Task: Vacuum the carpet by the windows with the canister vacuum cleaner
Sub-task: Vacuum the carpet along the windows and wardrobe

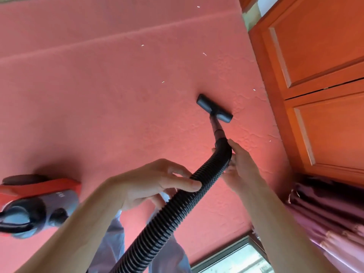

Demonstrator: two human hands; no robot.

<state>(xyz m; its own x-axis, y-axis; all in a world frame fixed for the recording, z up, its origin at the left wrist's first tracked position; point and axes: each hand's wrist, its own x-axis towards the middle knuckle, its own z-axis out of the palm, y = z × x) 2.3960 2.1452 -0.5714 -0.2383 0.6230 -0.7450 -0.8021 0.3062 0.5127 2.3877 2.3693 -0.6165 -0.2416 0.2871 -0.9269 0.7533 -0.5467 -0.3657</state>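
- While the floor head (214, 108) rested flat on the red carpet (98, 115), the step in hand looked to be the sweeping itself, close beside the wooden cabinet (315, 75) at three o'clock.
- The right hand (241, 164) wrapped round the curved top of the black hose (167, 219). The left hand (157, 180) gripped the hose lower down, with the thumb lying over its ribs.
- The wand (216, 129) pointed from the right hand towards twelve o'clock, leaning slightly to eleven. The head's long axis lay across it, from ten to four.
- White scraps (204, 54) lay beyond the head, from ten round to two o'clock. The next move probably called for a steady push forward over them.
- The canister (37, 203) sat at eight o'clock, and a window (236, 259) showed at five.
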